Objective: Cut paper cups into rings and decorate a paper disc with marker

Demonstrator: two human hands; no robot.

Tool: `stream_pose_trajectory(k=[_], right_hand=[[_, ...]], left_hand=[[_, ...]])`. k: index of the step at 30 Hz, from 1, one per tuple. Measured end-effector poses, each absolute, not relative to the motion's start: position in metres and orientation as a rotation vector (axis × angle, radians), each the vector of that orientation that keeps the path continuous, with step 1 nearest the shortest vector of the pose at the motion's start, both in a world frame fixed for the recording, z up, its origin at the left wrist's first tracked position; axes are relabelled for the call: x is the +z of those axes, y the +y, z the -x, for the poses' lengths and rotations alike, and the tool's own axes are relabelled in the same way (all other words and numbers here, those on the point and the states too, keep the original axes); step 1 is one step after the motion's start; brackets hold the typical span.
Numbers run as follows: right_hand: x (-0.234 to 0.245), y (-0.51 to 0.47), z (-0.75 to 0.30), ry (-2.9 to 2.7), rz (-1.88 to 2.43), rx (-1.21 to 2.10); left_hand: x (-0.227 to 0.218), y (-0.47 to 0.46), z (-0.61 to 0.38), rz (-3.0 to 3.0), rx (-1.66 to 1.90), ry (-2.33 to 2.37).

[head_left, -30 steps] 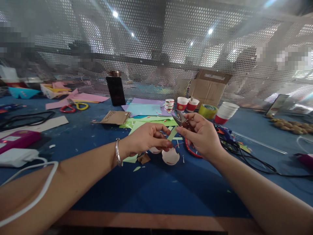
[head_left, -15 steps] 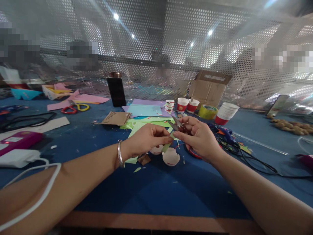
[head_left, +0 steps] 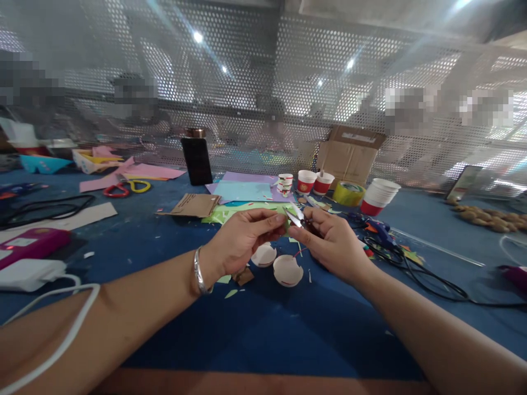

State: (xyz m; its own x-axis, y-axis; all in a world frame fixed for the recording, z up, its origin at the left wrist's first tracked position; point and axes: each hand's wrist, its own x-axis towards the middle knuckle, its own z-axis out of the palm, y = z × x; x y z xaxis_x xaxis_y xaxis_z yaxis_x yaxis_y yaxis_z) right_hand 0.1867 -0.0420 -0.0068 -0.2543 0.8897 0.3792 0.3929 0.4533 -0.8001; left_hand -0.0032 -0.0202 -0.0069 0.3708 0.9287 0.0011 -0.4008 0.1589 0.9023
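My left hand (head_left: 242, 238) is held above the blue table (head_left: 255, 323), fingers pinched on a small green paper strip (head_left: 284, 219). My right hand (head_left: 329, 244) is closed on a pair of small scissors (head_left: 297, 218) whose blades meet the strip at the left fingertips. Just below the hands lie two cut white paper cup pieces (head_left: 287, 270) with red marks, amid green paper scraps. A silver bracelet (head_left: 199, 270) circles my left wrist.
Coloured paper sheets (head_left: 242, 192) and a cardboard piece (head_left: 193, 204) lie behind the hands. Red-and-white paper cups (head_left: 305, 180), a cup stack (head_left: 377, 193), yellow tape (head_left: 348, 193), a glue gun (head_left: 381, 227) with black cables, other scissors (head_left: 123, 188) and a black phone (head_left: 196, 159) stand around. A perforated screen closes the back.
Both hands have drawn slightly closer and lower. The scissors' blades have swung from pointing up to lying against the green strip at my left fingertips.
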Motion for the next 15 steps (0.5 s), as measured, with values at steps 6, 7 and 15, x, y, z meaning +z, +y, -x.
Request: stream_pose_trajectory(k=[6, 7, 15], right_hand=[[-0.0038, -0.0435, -0.1843, -1.928, 1.162, 0.52], [-0.0043, -0.0435, -0.1846, -1.92, 1.168, 0.503], [-0.0067, -0.0462, -0.1862, -1.826, 1.147, 0.441]], left_hand=[[-0.0046, -0.0266, 0.0006, -1.003, 1.011, 0.724], [-0.0037, -0.0274, 0.0003, -1.019, 1.012, 0.747], [-0.0055, -0.0289, 0.0008, -1.299, 0.973, 0.887]])
